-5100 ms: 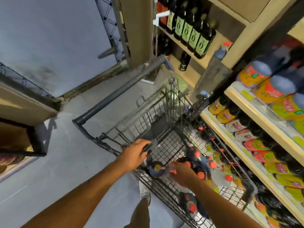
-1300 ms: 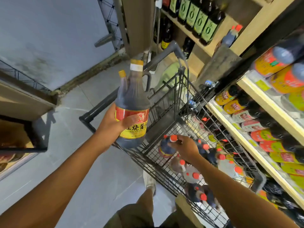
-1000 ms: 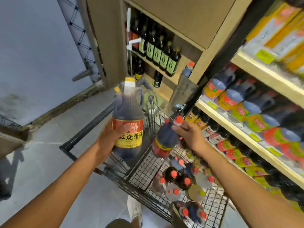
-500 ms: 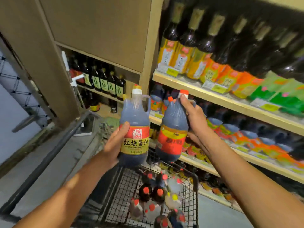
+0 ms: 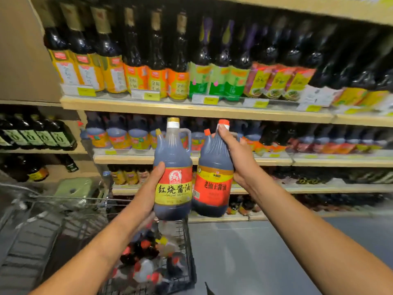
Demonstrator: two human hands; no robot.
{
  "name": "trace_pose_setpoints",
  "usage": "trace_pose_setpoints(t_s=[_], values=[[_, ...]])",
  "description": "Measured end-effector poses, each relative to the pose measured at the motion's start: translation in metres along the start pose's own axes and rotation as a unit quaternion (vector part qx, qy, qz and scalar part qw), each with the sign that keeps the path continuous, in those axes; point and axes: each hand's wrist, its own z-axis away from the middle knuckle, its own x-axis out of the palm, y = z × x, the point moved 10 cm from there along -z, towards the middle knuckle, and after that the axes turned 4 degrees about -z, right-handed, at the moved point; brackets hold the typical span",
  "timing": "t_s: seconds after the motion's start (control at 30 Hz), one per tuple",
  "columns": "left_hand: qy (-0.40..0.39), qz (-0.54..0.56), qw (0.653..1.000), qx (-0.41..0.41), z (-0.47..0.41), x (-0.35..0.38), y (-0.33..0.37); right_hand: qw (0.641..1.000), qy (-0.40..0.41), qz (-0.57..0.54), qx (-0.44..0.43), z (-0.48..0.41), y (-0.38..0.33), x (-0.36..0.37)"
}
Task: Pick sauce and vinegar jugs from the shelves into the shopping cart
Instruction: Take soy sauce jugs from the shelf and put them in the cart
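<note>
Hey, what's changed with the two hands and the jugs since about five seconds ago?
Both hands were down in the cart then. The left hand took hold of the gold-capped jug and lifted it out; the right hand gripped the orange-capped jug near its neck and raised it too. Both are now held up side by side before the shelves. The other jugs still lie in the cart.

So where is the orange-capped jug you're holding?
The orange-capped jug is near the middle of the head view, gripped at the neck by the right hand, just right of the gold-capped jug in the left hand.
</note>
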Motion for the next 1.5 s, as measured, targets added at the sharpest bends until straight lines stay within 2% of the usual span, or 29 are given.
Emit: trace_pose_setpoints(t_s=[0.13, 0.33, 0.57, 0.9, 1.1, 1.3, 1.5], values=[[-0.053, -0.030, 0.998, -0.028, 0.000, 0.093, -0.039, 0.998, 0.047, -0.030, 0.001, 0.025, -0.023, -0.109], [-0.111, -0.039, 0.991, -0.069, -0.002, 0.222, -0.097, 0.990, 0.135, -0.019, -0.016, 0.073, -0.066, -0.269], [-0.180, -0.067, 0.975, -0.109, 0.007, 0.360, -0.161, 0.968, 0.242, -0.039, -0.051, 0.156, -0.106, -0.426], [-0.307, -0.147, 0.924, -0.174, 0.011, 0.509, -0.249, 0.906, 0.412, -0.056, -0.075, 0.275, -0.121, -0.577], [-0.407, -0.181, 0.876, -0.187, 0.005, 0.597, -0.294, 0.853, 0.512, -0.059, -0.085, 0.331, -0.126, -0.665], [-0.482, -0.170, 0.838, -0.191, -0.022, 0.685, -0.320, 0.797, 0.588, -0.093, -0.101, 0.357, -0.134, -0.738], [-0.515, -0.181, 0.814, -0.198, -0.062, 0.760, -0.348, 0.767, 0.623, -0.107, -0.111, 0.357, -0.145, -0.798]])
